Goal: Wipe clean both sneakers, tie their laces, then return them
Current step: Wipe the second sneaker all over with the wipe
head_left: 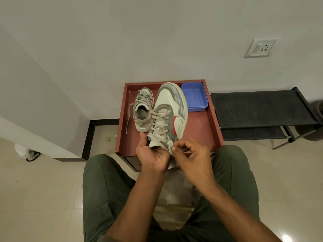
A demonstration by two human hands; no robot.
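A white, grey and red sneaker [170, 109] is lifted above the reddish-brown tray table [201, 130], toe pointing away from me. My left hand [152, 154] grips its heel from below. My right hand [190, 154] pinches a small white cloth [170, 145] against the heel's right side. The laces of the held sneaker hang loose. A second matching sneaker [142, 110] stands on the tray to the left, its laces [129, 116] untied and trailing over the tray's left edge.
A blue plastic tub [194, 96] sits at the tray's back right corner. A black shoe rack [258, 110] stands to the right against the wall, a wall socket [260, 48] above it. My knees flank the tray's near edge over a tiled floor.
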